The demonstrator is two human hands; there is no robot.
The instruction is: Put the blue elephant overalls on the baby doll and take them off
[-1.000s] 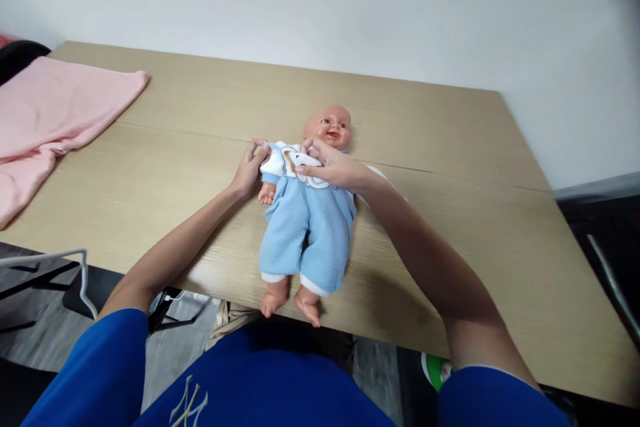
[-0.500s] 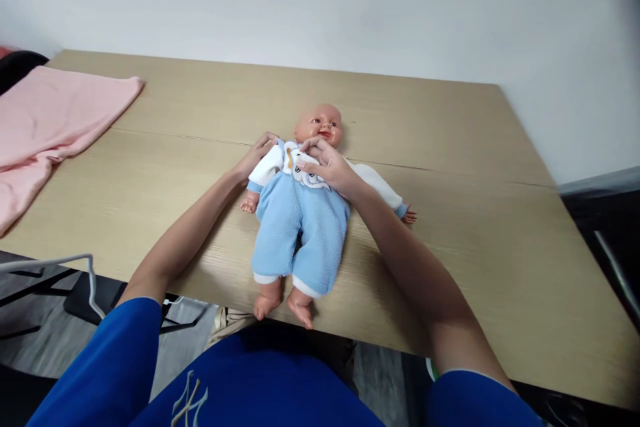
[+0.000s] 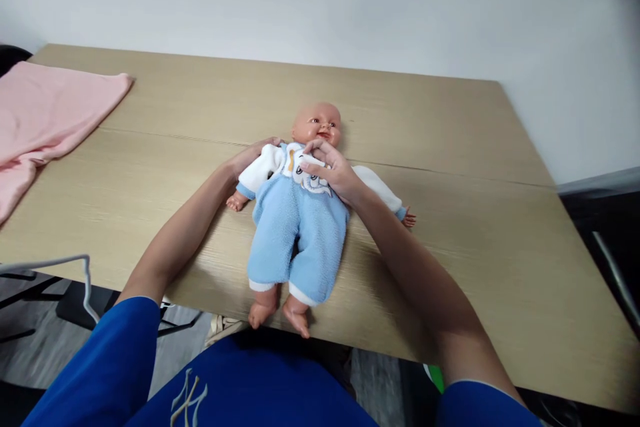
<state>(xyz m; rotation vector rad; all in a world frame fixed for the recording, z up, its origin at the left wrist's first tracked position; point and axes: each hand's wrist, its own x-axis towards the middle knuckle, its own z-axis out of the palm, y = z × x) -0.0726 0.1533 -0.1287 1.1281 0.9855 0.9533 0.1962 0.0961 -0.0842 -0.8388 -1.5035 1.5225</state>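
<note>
Pale-blue and white fleece lies right under the fingers now, the romper (image 3: pixel 299 227) of a baby doll (image 3: pixel 317 121) on its back, bare feet towards the wearer. And look at the sleeve (image 3: pixel 259 168) beside the left hand (image 3: pixel 249 157): a second ago that little arm was tucked against the body with the fingers at its cuff end, and now it angles outward, its plastic hand (image 3: pixel 237 201) lying clear of the trunk, below the left fingers. Those left fingers have slid up behind the shoulder, just short of the collar; the sleeve hides much of them, so whether they pinch any cloth I cannot tell. Over to the right hand (image 3: pixel 337 172), in much the same spot on the chest, thumb and forefinger parted in a curve, both at the embroidered animal face (image 3: pixel 311 179), with the other fingers bunched behind, partly out of sight. The far sleeve (image 3: pixel 376 187), earlier mostly covered by the forearm, shows now beyond the right wrist. So the doll sits between the two hands: head just beyond the right fingertips, legs stretching back from them between the forearms, all on the wooden table (image 3: pixel 475 247). Well off to the left of the left fingers, pink cloth (image 3: pixel 55 107) lies on the same top.
</note>
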